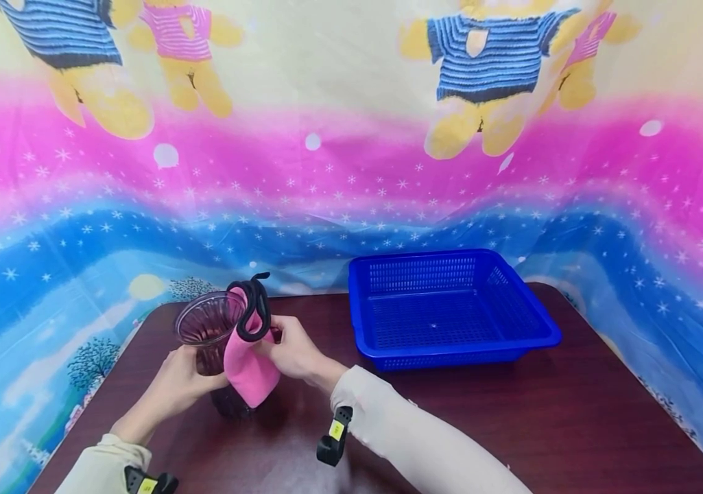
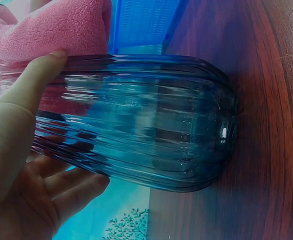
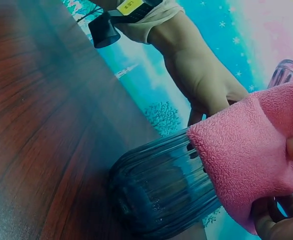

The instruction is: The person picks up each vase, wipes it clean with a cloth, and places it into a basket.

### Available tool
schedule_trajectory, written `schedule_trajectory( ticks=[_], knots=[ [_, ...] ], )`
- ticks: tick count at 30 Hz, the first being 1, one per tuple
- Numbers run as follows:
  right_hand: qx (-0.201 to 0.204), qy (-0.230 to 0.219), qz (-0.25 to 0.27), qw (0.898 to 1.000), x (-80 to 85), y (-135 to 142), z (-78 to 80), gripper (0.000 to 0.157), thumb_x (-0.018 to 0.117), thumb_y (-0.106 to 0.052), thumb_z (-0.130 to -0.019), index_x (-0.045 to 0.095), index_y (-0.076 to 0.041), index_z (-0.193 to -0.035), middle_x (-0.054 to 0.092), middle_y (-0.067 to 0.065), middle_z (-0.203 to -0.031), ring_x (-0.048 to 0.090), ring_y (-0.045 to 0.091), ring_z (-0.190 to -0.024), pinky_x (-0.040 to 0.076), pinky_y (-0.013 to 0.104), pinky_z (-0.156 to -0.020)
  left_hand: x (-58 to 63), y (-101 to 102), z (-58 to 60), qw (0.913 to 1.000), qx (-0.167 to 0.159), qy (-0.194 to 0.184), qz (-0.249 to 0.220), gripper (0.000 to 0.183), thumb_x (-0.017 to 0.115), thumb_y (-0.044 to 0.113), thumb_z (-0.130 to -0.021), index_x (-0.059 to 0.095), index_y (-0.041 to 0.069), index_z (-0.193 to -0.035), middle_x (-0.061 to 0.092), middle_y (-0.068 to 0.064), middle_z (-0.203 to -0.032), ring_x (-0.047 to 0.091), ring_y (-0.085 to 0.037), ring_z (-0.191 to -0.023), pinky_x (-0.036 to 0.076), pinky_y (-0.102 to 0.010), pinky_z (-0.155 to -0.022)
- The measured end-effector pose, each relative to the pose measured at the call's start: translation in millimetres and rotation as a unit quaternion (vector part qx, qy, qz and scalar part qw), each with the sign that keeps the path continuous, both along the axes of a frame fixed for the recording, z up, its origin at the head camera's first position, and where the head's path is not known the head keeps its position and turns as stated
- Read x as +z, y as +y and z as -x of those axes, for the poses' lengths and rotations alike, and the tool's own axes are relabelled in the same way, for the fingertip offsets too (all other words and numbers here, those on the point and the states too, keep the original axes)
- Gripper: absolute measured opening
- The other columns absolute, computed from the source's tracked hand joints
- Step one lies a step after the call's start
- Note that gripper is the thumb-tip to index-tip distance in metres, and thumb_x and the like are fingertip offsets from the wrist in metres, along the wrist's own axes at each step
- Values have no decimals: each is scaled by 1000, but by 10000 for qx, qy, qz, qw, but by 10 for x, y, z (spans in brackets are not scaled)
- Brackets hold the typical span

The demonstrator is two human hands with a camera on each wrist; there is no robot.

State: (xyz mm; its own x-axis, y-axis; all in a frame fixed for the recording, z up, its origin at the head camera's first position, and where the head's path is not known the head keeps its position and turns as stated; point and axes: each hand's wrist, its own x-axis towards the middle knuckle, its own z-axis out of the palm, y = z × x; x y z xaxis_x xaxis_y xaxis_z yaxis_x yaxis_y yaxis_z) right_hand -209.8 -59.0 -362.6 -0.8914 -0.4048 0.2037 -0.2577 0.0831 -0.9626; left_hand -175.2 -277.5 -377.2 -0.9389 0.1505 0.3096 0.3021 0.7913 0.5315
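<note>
A clear ribbed glass vase (image 1: 206,322) with a flared rim stands near the table's left side, its base at the tabletop. My left hand (image 1: 180,379) grips its body, thumb on the near side and fingers around the far side in the left wrist view. With my right hand (image 1: 294,348) I pinch a fluffy pink cloth (image 3: 251,150) that lies against the vase's right side. A black cord-like edging (image 1: 256,312) loops along the cloth's top, beside the rim. Part of the vase is hidden behind the cloth.
A blue plastic basket (image 1: 459,351) with perforated walls stands at the back right of the dark wooden table (image 1: 450,425). Behind the table hangs a printed curtain (image 1: 326,171) with bears and snowflakes.
</note>
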Motion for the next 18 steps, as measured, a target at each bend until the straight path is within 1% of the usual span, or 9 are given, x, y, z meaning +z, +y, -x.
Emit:
schedule_trajectory(
  ticks=[6, 13, 18],
  knots=[
    [27, 4, -106, 9999, -24, 9, 5, 18, 71, -9, -92, 72, -2, -109, 72, 16, -98, 61, 6, -73, 51, 17, -64, 0, 3, 3, 10000, 25, 15, 14, 63, 88, 33, -73, 63, 2, -121, 75, -19, -106, 71, -36, -99, 54, -46, -79],
    [81, 37, -187, 9998, -56, 36, -4, 20, 70, -11, -94, 72, -4, -112, 72, 15, -100, 62, 10, -78, 51, 18, -67, 6, 8, -5, 10000, 21, -16, 21, 63, 88, 34, -73, 63, 2, -122, 75, -20, -109, 71, -37, -101, 55, -48, -80],
    [106, 80, -238, 9996, -113, 42, 14, 18, 70, -10, -93, 72, -3, -109, 72, 14, -98, 61, 7, -76, 51, 17, -66, -1, 7, -2, 10000, 38, -38, 28, 65, 88, 34, -74, 61, 2, -124, 74, -22, -111, 70, -38, -102, 55, -49, -81]
  ],
)
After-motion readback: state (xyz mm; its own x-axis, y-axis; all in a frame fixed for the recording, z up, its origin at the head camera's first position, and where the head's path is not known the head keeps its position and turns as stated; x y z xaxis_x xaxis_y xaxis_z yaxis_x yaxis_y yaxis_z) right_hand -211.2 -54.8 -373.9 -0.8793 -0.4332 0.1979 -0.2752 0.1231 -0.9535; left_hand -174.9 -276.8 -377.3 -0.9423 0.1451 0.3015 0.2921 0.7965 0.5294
